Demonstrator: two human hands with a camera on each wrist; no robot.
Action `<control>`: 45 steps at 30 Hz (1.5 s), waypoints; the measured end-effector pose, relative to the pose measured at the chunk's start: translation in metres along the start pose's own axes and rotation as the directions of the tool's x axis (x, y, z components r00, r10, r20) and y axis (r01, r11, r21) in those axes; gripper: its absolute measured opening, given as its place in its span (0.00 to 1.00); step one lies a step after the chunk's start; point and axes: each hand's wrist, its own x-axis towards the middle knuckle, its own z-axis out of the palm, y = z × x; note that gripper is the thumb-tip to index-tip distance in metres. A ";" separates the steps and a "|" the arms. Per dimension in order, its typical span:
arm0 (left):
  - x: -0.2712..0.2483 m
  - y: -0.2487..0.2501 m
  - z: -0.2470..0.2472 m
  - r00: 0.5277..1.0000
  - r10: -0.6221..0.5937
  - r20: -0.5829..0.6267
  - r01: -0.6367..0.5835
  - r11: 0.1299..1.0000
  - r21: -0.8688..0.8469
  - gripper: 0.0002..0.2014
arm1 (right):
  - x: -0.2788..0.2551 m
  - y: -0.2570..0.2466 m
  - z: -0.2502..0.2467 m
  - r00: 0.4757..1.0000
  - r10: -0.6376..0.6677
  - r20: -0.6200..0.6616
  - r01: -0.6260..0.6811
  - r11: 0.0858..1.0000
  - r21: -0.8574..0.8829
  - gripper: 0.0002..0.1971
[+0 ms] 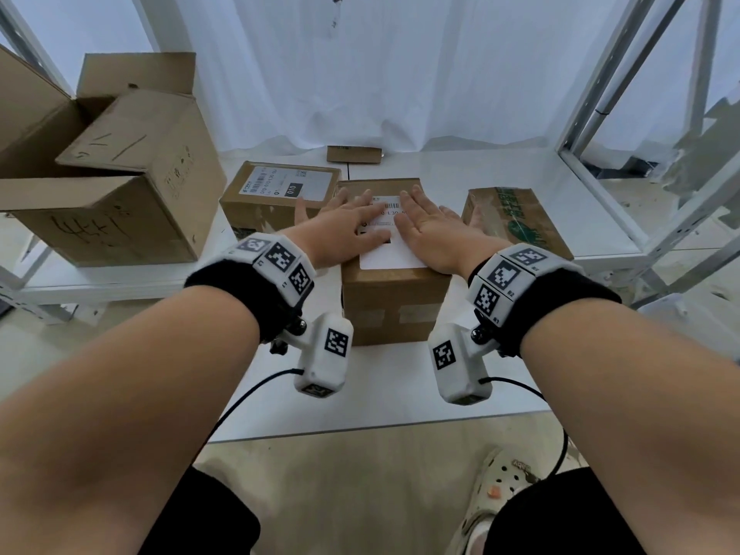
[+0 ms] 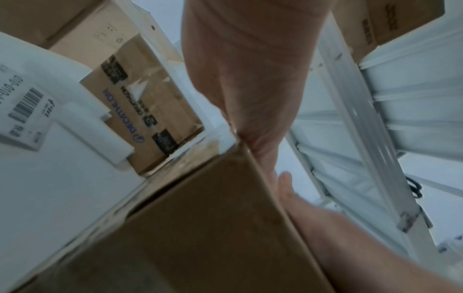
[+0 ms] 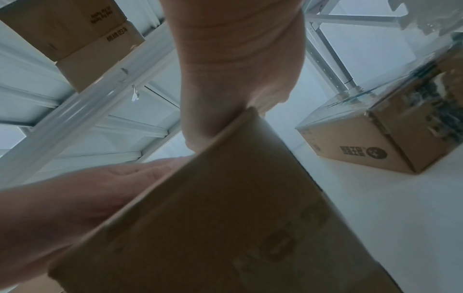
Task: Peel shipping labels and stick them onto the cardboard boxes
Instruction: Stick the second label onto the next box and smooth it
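A small brown cardboard box (image 1: 394, 306) stands in the middle of the white table. A white shipping label (image 1: 390, 256) lies flat on its top. My left hand (image 1: 344, 226) and my right hand (image 1: 428, 230) press on the label side by side, palms down, fingers straight and spread. In the left wrist view the left hand (image 2: 250, 79) lies over the box's top edge (image 2: 200, 228). The right wrist view shows the right hand (image 3: 233, 69) on the same box (image 3: 225, 228). Behind and to the left stands another box (image 1: 276, 194) with a label (image 1: 290, 183) on top.
A large open carton (image 1: 112, 182) stands at the left of the table. A box with green print (image 1: 516, 218) stands at the right, close to my right hand. A loose cardboard piece (image 1: 353, 154) lies at the back. Metal shelf posts (image 1: 624, 70) rise at the right.
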 end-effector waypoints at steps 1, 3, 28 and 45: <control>-0.001 -0.003 -0.003 0.999 0.017 0.033 -0.017 1.000 0.000 0.33 | 0.000 0.000 0.000 1.000 0.000 0.004 0.000 1.000 0.004 0.29; -0.002 -0.008 -0.008 0.995 0.042 0.090 -0.043 0.999 0.012 0.39 | -0.001 -0.002 -0.001 1.000 0.002 0.010 -0.002 1.000 0.005 0.30; -0.016 0.000 0.002 1.000 0.010 0.016 -0.011 0.998 0.065 0.34 | -0.024 0.006 -0.018 0.994 -0.090 -0.056 0.087 0.995 -0.053 0.30; -0.023 -0.008 0.000 0.996 -0.049 0.079 0.057 0.993 -0.103 0.60 | -0.011 -0.005 0.007 0.991 0.122 -0.047 -0.121 0.993 0.012 0.36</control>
